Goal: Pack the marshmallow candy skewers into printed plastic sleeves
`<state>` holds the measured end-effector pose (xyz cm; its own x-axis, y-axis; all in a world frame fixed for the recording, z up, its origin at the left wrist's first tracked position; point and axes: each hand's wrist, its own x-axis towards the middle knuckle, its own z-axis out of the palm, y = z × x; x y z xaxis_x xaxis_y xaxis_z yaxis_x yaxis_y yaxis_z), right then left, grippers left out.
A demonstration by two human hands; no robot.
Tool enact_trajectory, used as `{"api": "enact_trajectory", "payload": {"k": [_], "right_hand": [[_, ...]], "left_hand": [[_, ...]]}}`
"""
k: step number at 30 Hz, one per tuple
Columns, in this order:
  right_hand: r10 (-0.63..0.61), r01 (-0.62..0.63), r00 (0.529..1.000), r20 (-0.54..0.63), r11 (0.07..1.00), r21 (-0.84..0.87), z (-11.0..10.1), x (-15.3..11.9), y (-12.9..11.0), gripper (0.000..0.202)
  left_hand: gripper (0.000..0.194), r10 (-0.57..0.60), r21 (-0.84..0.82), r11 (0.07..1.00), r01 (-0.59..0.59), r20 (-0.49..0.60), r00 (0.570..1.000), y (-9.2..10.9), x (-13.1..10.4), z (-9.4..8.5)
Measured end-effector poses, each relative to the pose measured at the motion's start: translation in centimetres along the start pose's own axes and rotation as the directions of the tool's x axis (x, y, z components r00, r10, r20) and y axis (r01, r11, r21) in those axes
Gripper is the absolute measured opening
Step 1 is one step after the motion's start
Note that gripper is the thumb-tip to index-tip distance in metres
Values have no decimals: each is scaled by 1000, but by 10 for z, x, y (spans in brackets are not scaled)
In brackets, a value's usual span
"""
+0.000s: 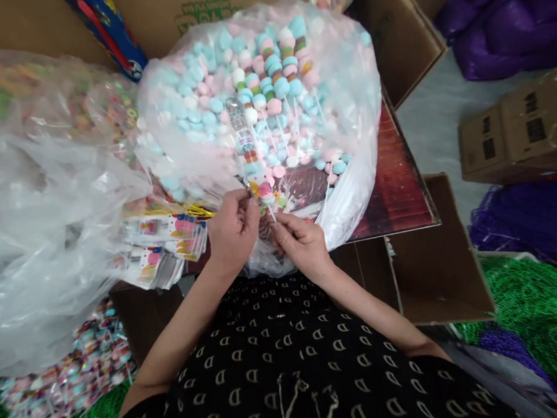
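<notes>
My left hand (235, 231) is closed, pinching the open end of a clear printed wrapper (239, 123). Inside that wrapper is a marshmallow skewer (251, 158), its white stick pointing toward me. The fingers of my right hand (303, 241) are closed around the lower end of this stick. Just beyond my hands lies a big clear plastic bag (357, 190), spread wide and full of pink, blue and white marshmallows (211, 119). Several unwrapped marshmallow skewers (275, 68) rest on top. A stack of flat printed wrappers (162, 246) sits left of my left hand.
A dark red tabletop (396, 182) shows at the right. Another plastic bag (32, 217) covers the left side. Wrapped skewers (90, 371) fill the lower left. Open cardboard boxes (439, 271) stand beside the table, near green shredded filler (542, 313).
</notes>
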<state>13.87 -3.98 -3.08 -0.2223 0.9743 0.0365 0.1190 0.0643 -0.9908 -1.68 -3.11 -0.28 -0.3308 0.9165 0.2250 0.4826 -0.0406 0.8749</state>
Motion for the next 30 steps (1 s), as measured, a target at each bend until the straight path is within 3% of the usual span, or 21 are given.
{"api": "enact_trajectory", "payload": {"k": [3, 6, 8, 10, 12, 15, 19, 24, 28, 30], "right_hand": [[18, -18, 1000, -1, 998, 56, -1, 2, -1, 26], [6, -6, 1000, 2, 997, 81, -3, 3, -4, 24], [1, -3, 1000, 20, 998, 66, -5, 3, -5, 24], [3, -4, 1000, 28, 999, 38, -6, 2, -5, 23], [3, -3, 1000, 18, 1000, 16, -7, 2, -5, 23], [-21, 21, 999, 24, 1000, -6, -8, 2, -3, 22], [-75, 78, 995, 60, 996, -50, -7, 3, -1, 22], [-152, 153, 988, 21, 985, -75, -1, 3, 1, 24], [-81, 81, 997, 1, 996, -22, 0, 4, 0, 28], [-31, 31, 999, 27, 999, 36, -3, 4, -1, 32]], "left_hand": [[21, 13, 15, 1000, -14, 19, 1000, 2, 2, -2], [33, -89, -229, 968, 107, 84, 992, 4, 4, 2], [34, -164, -476, 847, 234, 184, 969, 8, 8, 3], [36, -169, -645, 681, 347, 322, 931, 14, 13, 1], [41, -121, -709, 568, 419, 431, 894, 20, 20, -3], [37, -133, -739, 493, 458, 457, 880, 28, 29, -8], [26, -242, -744, 499, 444, 373, 896, 32, 33, -2], [30, -268, -724, 514, 460, 374, 888, 30, 11, 20], [32, -264, -664, 531, 526, 460, 848, 22, -6, 25], [33, -228, -670, 547, 502, 457, 859, 16, -8, 20]]}}
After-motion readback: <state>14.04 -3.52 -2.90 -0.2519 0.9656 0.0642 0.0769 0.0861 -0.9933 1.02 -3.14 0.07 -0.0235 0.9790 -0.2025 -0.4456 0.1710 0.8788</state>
